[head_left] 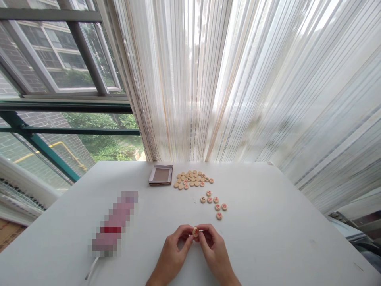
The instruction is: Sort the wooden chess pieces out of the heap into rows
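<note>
Between the fingertips of both hands a round wooden Chinese chess piece (195, 232) stands on edge, its red character facing me. My left hand (175, 248) pinches it from the left and my right hand (213, 248) from the right, both low over the front of the white table. Something reddish shows just beneath the piece, too hidden to make out. Beyond my right hand lie several loose pieces (217, 207), mostly with red characters up and one with a dark character. Farther back is a cluster of pieces (192, 178), many blank side up.
A shallow open box (161, 175) sits at the table's back edge, left of the cluster. On the left lies a blurred-out pinkish object (113, 224) with a white cord (91, 268). Sheer curtains (238, 99) hang behind the white table (268, 238), beside an open window.
</note>
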Demonstrator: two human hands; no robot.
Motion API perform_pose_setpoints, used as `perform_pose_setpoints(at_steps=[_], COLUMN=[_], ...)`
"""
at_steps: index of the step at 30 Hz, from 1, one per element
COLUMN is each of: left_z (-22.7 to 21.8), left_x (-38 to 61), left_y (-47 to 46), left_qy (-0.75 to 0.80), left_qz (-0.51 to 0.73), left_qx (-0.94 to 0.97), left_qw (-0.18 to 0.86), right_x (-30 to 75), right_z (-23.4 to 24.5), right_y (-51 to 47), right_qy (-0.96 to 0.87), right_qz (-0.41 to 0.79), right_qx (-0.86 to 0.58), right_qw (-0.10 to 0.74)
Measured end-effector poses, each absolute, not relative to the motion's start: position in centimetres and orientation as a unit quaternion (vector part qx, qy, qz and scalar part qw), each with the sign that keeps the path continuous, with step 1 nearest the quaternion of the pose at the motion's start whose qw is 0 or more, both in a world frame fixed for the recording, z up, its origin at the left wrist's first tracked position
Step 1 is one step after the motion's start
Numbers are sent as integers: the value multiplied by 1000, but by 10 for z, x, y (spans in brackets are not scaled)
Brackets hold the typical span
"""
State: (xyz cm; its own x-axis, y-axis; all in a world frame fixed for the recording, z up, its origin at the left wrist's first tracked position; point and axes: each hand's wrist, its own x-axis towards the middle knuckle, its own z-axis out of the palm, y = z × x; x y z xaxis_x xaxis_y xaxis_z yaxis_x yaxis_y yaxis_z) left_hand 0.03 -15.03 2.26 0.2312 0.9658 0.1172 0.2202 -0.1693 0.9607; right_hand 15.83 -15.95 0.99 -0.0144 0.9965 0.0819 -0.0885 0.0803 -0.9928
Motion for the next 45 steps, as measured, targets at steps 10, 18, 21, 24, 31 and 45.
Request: perform_pose_setpoints(at_steps=[10,18,21,24,31,45], left_z=[17,17,17,16,14,11], left_x=[-2,-3,-3,-4,-5,-4], left_y=[-149,-149,-149,-150,-151,-147], left_qy=[455,434,429,420,419,451], left_qz=[423,436,444,450,461,474], left_qx=[645,631,617,602,600,582], left_qw=[444,473,488,509,502,483], right_x=[159,159,156,152,151,151], right_z=[13,20,14,9,8,7], right_y=[-160,-162,-162,-162,-163,-162], right_qy=[-540,-560,-545,-547,-611,-667], right_qz=[474,481,466,446,401,354], right_qx=[-445,-424,-436,-443,-426,-411], right_qw=[535,524,543,553,534,511])
